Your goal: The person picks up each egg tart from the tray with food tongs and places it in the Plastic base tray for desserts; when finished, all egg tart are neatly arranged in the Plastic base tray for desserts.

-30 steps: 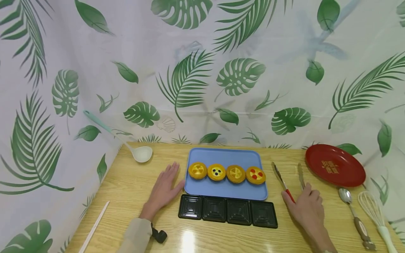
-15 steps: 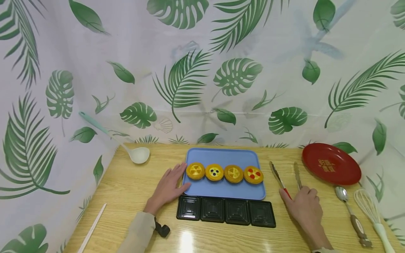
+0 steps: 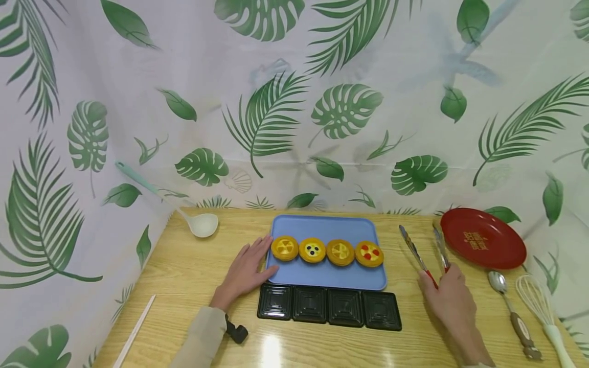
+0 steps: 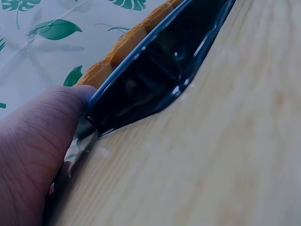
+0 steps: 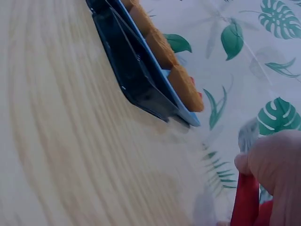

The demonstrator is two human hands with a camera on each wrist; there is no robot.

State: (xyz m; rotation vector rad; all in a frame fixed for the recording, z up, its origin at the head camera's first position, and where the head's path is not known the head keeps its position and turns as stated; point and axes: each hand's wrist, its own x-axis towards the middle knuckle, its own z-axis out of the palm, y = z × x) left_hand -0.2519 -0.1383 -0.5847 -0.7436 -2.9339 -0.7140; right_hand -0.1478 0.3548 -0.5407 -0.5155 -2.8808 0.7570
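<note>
My left hand (image 3: 246, 271) lies with straight fingers at the left edge of a blue tray (image 3: 324, 278). Its thumb touches the tray's edge. On the tray sits a row of several egg tarts: a plain-looking one (image 3: 285, 248) at the left, one with dark berries (image 3: 312, 250), another yellow-topped one (image 3: 340, 252), and one with red pieces (image 3: 369, 254) at the right. To the tray's right, my right hand (image 3: 453, 301) grips the red handles of metal tongs (image 3: 416, 253). The tongs' arms are spread apart, tips pointing away, nothing between them.
A black mould (image 3: 329, 306) with several square compartments lies before the tray. A red oval plate (image 3: 483, 240), a spoon (image 3: 508, 299) and a whisk (image 3: 538, 301) are at the right. A ladle (image 3: 203, 225) leans on the leaf-print cloth; a white stick (image 3: 135, 332) lies at left.
My left hand has moved right, from beside the tray onto its left edge. My right hand has raised the tongs and shifted them slightly rightward.
</note>
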